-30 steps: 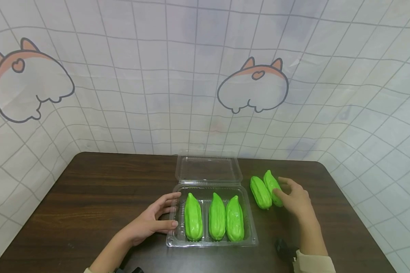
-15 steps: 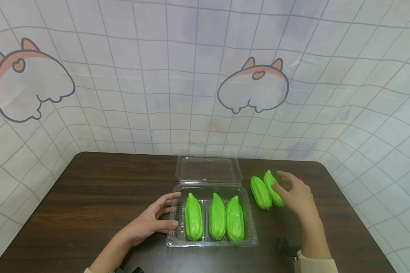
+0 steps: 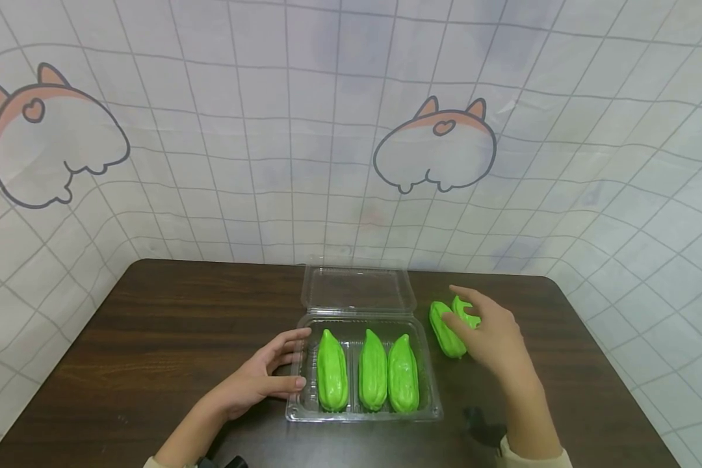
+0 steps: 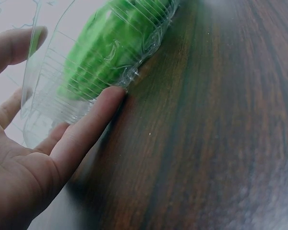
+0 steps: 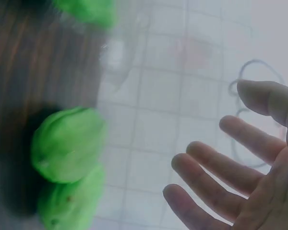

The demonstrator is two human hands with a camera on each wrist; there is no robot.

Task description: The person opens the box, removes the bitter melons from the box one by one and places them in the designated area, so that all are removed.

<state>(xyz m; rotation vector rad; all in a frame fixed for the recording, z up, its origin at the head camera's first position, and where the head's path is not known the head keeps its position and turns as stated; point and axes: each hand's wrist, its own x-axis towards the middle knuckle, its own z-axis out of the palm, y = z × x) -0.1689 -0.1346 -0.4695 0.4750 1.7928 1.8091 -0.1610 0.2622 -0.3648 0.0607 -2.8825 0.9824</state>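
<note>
A clear plastic clamshell box stands on the table with three ribbed, bright green gourd-like pieces in it: one in the left compartment, two in the right. My left hand touches the box's left side with thumb and fingers spread; in the left wrist view, fairly straight fingers lie along its wall. Two more green gourds lie side by side, right of the box. My right hand hovers over them with fingers spread, partly hiding the right-hand gourd. Nothing is in its grasp in the right wrist view.
The box's hinged lid lies folded back behind it. Dark wood-grain table surrounds everything. A white gridded cloth with cartoon animal prints hangs along the back and both sides.
My right hand has drawn back slightly from the right-hand gourd, then moved left over the pair. The left hand, the box and the gourds have stayed in place.
</note>
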